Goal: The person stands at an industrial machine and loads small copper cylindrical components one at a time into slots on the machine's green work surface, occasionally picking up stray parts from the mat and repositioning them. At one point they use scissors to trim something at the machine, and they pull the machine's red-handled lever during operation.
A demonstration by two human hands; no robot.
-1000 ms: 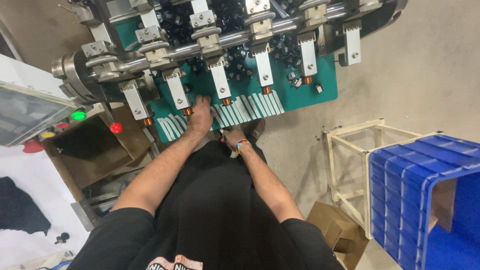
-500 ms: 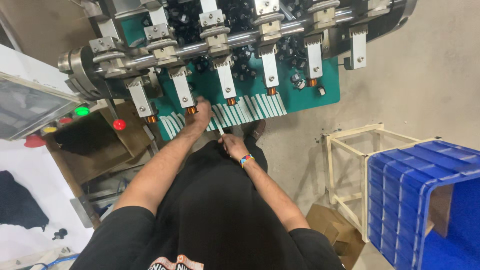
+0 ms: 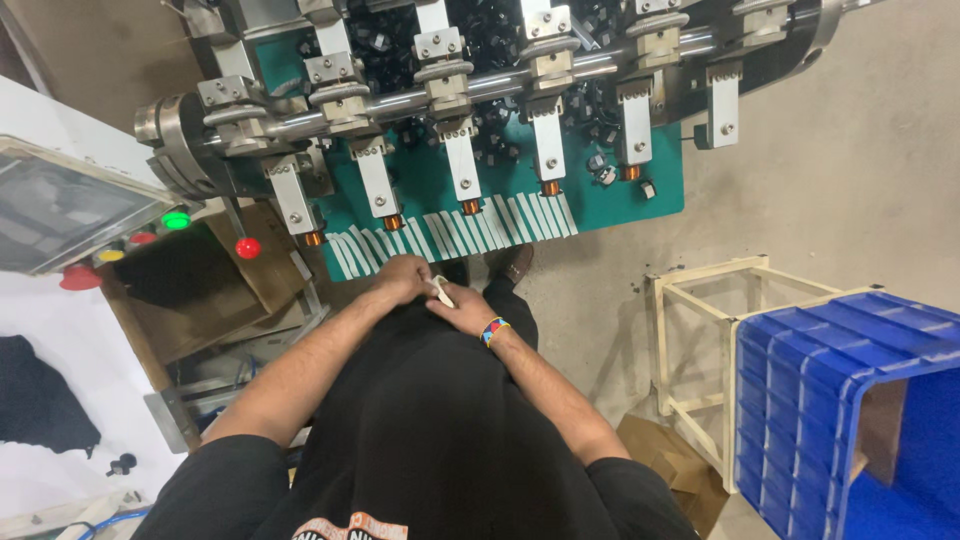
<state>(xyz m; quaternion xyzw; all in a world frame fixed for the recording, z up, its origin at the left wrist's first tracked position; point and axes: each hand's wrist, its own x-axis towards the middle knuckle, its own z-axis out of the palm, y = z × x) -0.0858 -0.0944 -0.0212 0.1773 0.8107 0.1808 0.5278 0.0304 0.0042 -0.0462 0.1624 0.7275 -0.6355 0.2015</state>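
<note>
My left hand [image 3: 402, 279] and my right hand [image 3: 455, 303] meet close to my body, just below the green work plate [image 3: 600, 195] of the machine. Together they pinch a small white strip [image 3: 441, 291] between their fingers. A row of white strips [image 3: 455, 232] lies along the front edge of the green plate, right above my hands. Over them stand several metal arms [image 3: 462, 165] with copper-coloured coils at their tips, mounted on a steel shaft [image 3: 470, 88]. A coloured band sits on my right wrist.
A control box with a screen [image 3: 60, 205] and green, red and yellow buttons stands at the left. A blue plastic crate [image 3: 850, 390] rests on a cream frame stand [image 3: 700, 330] at the right. A cardboard box [image 3: 665, 465] lies on the concrete floor.
My left hand has drawn back from the white strips on the green plate to my body. Both hands now hold one white strip together.
</note>
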